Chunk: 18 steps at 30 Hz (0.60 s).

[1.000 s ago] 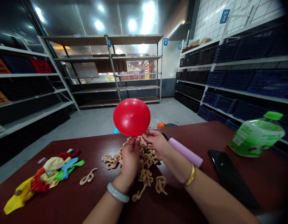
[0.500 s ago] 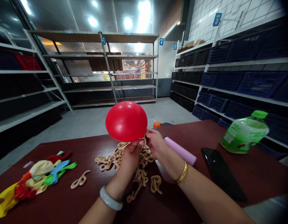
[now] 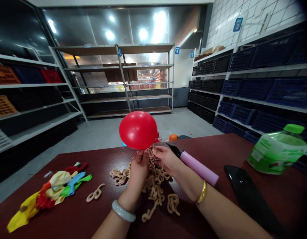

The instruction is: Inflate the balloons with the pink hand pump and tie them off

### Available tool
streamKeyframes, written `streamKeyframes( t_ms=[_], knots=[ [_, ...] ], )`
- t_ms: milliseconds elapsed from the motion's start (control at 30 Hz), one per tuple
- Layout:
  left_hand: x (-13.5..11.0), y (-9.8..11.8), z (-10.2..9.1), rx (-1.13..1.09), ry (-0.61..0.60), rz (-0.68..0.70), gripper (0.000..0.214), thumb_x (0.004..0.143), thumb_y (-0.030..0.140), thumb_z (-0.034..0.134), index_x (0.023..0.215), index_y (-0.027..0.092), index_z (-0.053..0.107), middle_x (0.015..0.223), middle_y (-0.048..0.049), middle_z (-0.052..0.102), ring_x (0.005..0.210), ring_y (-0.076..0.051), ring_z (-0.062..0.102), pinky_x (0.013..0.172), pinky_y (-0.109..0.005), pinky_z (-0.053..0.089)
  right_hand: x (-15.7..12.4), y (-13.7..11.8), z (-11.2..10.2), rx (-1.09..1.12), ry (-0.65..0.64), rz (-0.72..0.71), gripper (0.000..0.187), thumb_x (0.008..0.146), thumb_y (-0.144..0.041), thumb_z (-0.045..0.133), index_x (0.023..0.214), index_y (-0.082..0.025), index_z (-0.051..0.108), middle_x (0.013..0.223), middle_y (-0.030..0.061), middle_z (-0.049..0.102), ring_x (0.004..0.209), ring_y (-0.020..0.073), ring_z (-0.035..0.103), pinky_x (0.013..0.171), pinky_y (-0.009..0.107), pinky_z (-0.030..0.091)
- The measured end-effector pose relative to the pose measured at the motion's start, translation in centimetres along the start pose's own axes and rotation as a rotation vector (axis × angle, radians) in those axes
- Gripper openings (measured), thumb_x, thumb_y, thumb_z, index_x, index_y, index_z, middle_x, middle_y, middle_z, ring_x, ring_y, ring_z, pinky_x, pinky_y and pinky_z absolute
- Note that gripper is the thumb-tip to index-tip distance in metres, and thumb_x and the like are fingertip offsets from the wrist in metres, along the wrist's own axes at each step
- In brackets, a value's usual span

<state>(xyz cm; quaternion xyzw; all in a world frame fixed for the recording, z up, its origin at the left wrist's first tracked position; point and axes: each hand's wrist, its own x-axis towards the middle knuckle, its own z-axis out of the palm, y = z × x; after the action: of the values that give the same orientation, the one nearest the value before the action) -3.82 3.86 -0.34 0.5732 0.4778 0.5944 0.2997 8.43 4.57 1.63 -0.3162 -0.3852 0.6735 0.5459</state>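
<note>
An inflated red balloon [image 3: 138,130] floats above the tabletop, its neck end down toward my fingers. My left hand [image 3: 140,163] is closed, thumb and fingers pinching the balloon at its neck. Right beside it, my right hand [image 3: 163,155] is pinched shut on a thin tan cord close to the neck; fingers partly cover the spot where cord and balloon meet. Beneath and behind both hands lies a tangled pile of tan cords [image 3: 153,186]. One loose piece [image 3: 173,203] rests to the right of the pile, another [image 3: 95,192] to the left.
Uninflated balloons [image 3: 60,181] in several colours lie on the dark red table [image 3: 76,222] at left. A pink hand pump [image 3: 199,167], a black phone [image 3: 250,196] and a green-capped jug [image 3: 277,151] stand or lie at right. An orange balloon [image 3: 173,137] shows beyond the far edge.
My view has shifted left and tilted slightly up. The balloon's pinched end stays between my hands, which remain close together. More of the pump and a red balloon beyond the table now show.
</note>
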Motion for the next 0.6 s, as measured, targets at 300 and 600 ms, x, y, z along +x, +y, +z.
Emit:
streamKeyframes(
  t_ms=[300,600],
  knots=[
    [-0.3,0.1,0.1,0.299,-0.142,0.119,0.027,0.091,0.031,0.047,0.100,0.018,0.069,0.092,-0.0118,0.074,0.080,-0.024,0.068,0.074,-0.033,0.047,0.1,1.0,0.1,0.071,0.080,-0.041,0.032,0.054,-0.034,0.089,0.076,-0.019,0.071,0.072,0.0006,0.069,0.067,0.0165,0.060,0.064,0.029,0.046],
    [0.5,0.2,-0.8,0.388,-0.096,-0.036,0.024,0.091,0.033,0.051,0.103,0.021,0.067,0.092,-0.0116,0.074,0.087,-0.027,0.069,0.076,-0.036,0.047,2.4,1.4,-0.7,-0.061,0.168,-0.151,0.041,0.051,-0.046,0.088,0.070,-0.018,0.065,0.066,0.0020,0.066,0.061,0.0178,0.061,0.060,0.031,0.048]
  ],
)
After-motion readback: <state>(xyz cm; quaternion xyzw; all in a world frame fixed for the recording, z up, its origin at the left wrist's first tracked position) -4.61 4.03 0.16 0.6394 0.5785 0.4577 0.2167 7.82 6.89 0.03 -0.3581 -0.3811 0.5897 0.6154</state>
